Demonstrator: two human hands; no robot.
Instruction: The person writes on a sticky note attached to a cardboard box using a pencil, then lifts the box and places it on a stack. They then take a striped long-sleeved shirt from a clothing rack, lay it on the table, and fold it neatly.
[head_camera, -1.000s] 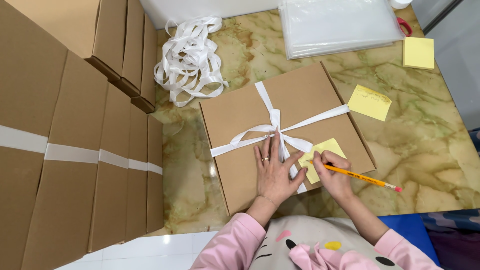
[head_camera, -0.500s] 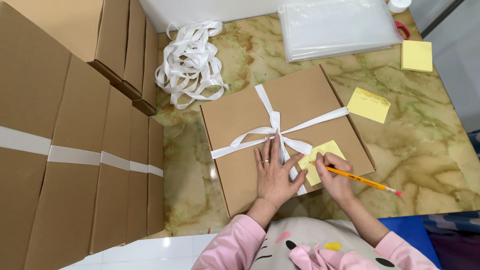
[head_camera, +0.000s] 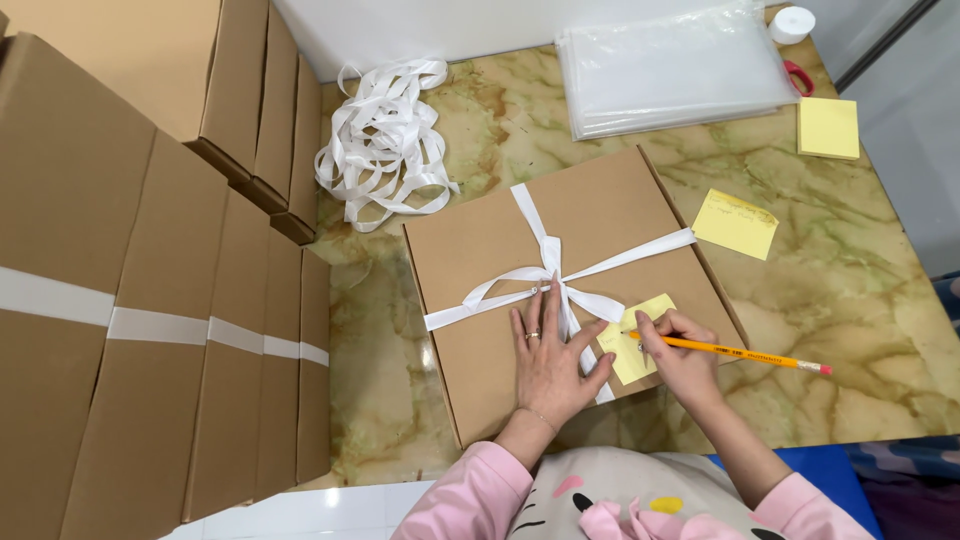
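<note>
Far left: stacks of flat brown cartons (head_camera: 150, 300), some w/ white tape bands, standing on edge along the marble table (head_camera: 860, 330). Next, a loose heap of white ribbon (head_camera: 385, 140) just above the gift box's top-left corner. Centre: brown cardboard box (head_camera: 610, 200) lying flat, turned a bit clockwise, tied w/ a white ribbon bow (head_camera: 550, 285) crossing at its middle.

Left hand (head_camera: 548, 365) lies open, palm down, fingers spread on the lid just below the bow, ring on one finger; it pins the box, grips nothing. Just to its right, touching distance, the yellow sticky note (head_camera: 632, 342) sits on the lid's lower-right area, partly under the thumb side. Right hand (head_camera: 680, 355) is closed round a yellow pencil (head_camera: 745, 352), tip on the note's right edge. Pencil's long axis runs approx left-right, tip toward the note, eraser end pointing out right past the box edge. So note lies between both hands, right hand nearer & directly on it.

Further right: a second written sticky note (head_camera: 735, 222) beside the box, a yellow note pad (head_camera: 828, 127), clear plastic bags (head_camera: 670, 65) stacked at top, white tape roll (head_camera: 792, 22) in the corner
</note>
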